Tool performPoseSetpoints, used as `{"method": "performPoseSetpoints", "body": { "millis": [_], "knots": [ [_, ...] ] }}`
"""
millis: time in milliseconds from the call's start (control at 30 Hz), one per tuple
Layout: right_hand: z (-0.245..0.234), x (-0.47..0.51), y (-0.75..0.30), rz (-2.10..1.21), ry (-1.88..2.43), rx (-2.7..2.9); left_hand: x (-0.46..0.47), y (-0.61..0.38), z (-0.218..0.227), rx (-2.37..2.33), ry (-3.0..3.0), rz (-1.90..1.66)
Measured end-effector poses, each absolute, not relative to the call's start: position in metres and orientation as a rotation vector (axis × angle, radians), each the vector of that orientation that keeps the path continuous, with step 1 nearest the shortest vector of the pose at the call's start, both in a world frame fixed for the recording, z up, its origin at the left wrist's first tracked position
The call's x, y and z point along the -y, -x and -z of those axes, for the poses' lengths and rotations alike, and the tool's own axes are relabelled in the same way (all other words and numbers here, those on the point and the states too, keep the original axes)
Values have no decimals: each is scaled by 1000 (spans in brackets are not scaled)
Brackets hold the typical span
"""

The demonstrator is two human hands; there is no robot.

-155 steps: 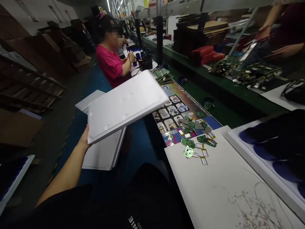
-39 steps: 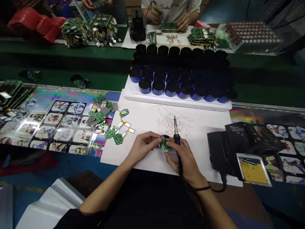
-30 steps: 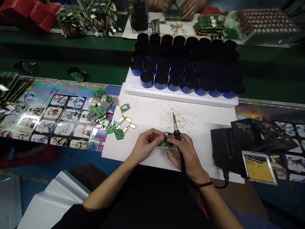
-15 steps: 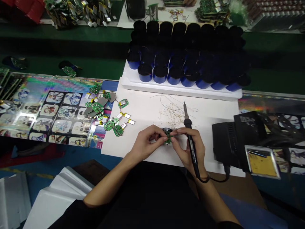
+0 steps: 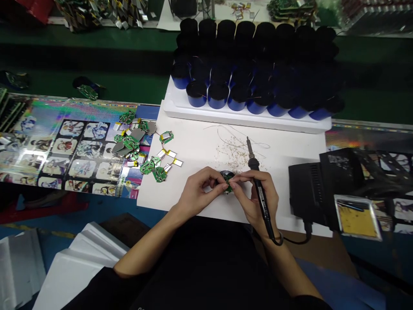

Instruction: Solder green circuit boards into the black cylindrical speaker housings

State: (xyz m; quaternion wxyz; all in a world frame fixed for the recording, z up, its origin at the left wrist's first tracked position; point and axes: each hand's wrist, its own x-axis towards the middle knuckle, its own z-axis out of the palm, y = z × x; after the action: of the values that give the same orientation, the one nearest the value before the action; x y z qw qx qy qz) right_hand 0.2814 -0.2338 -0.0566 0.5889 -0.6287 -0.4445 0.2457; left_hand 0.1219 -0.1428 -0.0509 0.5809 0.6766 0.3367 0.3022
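Observation:
A small round green circuit board (image 5: 227,177) with a dark rim lies between my two hands, partly hidden by the fingertips. My left hand (image 5: 200,193) is closed, its thumb and forefinger pinching the board's left side. From the other side my right hand (image 5: 258,199) presses thumb and forefinger together at the board. That same hand carries a soldering iron (image 5: 262,200) between forefinger and thumb web, with the tip pointing up and away from me. Beyond the board are scattered solder crumbs (image 5: 234,155) and a loose thin wire (image 5: 222,135).
Several green boards with small batteries (image 5: 154,168) lie to the left. Rows of blue cups with black tops (image 5: 217,97) fill a white foam tray (image 5: 245,118) at the back. On the right stand a black soldering station (image 5: 305,189) and a yellow sponge tray (image 5: 356,219).
My right thumb and forefinger have closed in slightly on the board, covering more of it. The camera view has shifted a little; the left hand stays nearly in place.

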Motion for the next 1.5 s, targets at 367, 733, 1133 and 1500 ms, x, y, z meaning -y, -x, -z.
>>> {"method": "performPoseSetpoints", "body": {
  "millis": [367,733,1133,1500],
  "knots": [
    [58,235,-278,-528,1510,1041,140,-122,45,-795,-1488,-630],
    [62,241,-272,-534,1508,1062,137,-116,48,-776,-1479,-630],
    [28,266,-324,-637,1415,847,108,-111,55,-404,-2060,-522],
    [36,289,-334,-441,1640,987,105,-112,52,-422,-1974,-470]
  ]
}}
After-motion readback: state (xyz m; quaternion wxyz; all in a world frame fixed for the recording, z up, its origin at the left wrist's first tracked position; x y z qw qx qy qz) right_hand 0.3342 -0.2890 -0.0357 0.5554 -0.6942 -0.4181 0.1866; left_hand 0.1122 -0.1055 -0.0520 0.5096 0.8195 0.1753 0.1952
